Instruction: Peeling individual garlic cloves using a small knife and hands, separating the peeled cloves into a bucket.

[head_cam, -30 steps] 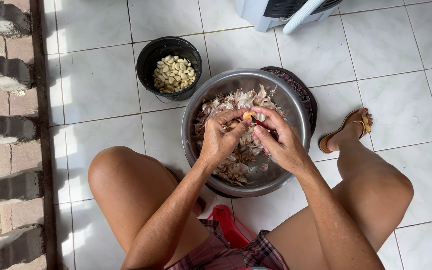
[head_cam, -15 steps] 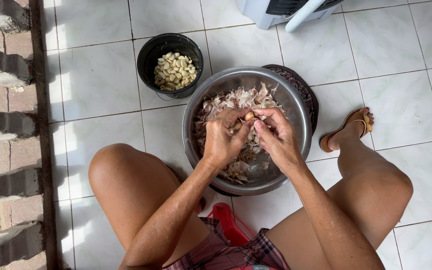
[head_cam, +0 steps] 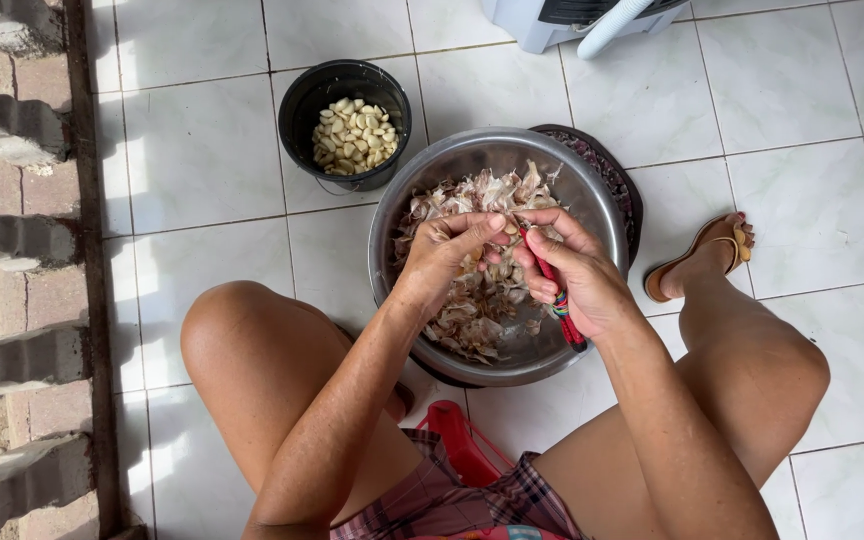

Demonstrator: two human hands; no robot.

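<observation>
I sit on a tiled floor over a big steel bowl (head_cam: 592, 200) heaped with garlic skins and unpeeled cloves (head_cam: 472, 300). My left hand (head_cam: 447, 255) pinches a garlic clove above the bowl. My right hand (head_cam: 577, 275) grips a small knife with a red handle (head_cam: 560, 300), its tip meeting the clove between my fingertips. A black bucket (head_cam: 297, 105) holding peeled white cloves (head_cam: 354, 135) stands just beyond the bowl to the left.
A dark round tray (head_cam: 617, 175) lies under the bowl's right side. My knees flank the bowl, and my right foot wears a sandal (head_cam: 702, 255). A brick ledge (head_cam: 12, 270) runs along the left. A white appliance base (head_cam: 592, 20) stands at the top.
Both hands stay together over the bowl; the fingers have shifted on the clove, and the knife's red handle now shows below my right hand.
</observation>
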